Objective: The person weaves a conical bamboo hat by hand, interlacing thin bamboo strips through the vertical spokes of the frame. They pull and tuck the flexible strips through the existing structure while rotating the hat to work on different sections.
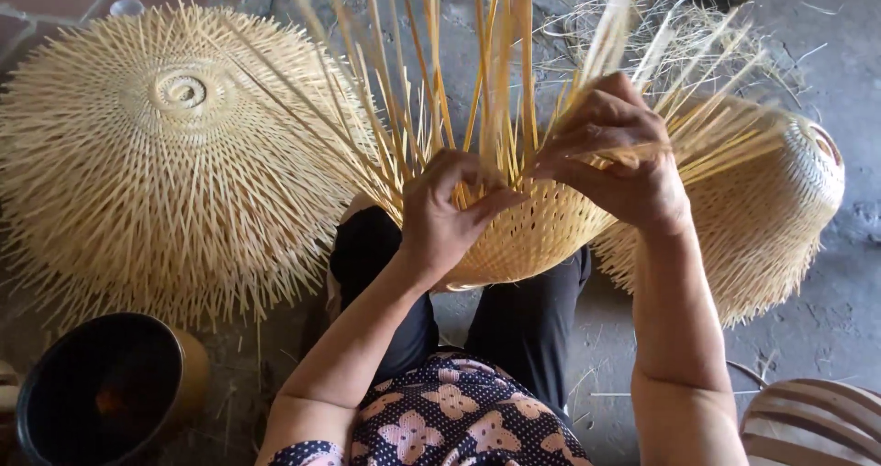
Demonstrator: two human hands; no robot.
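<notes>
The grey concrete floor (826,319) shows bare patches only at the right and lower middle; elsewhere it is crowded. At the left lies a large domed woven piece (174,154), its rim bristling with loose strip ends that reach almost to the person's knee. At the right a second woven dome (771,218) lies on its side, just behind the right forearm. Between them, on the lap, sits the half-woven basket (541,232), its upright bamboo strips (486,81) fanning toward the top edge of the view. A dark round pot (105,393) stands at the lower left corner, near the big dome's fringe. The left hand (450,214) is curled closed, pinching strips at the basket's rim; the right hand (615,149) is closed over a bundle of strips just above the rim.
</notes>
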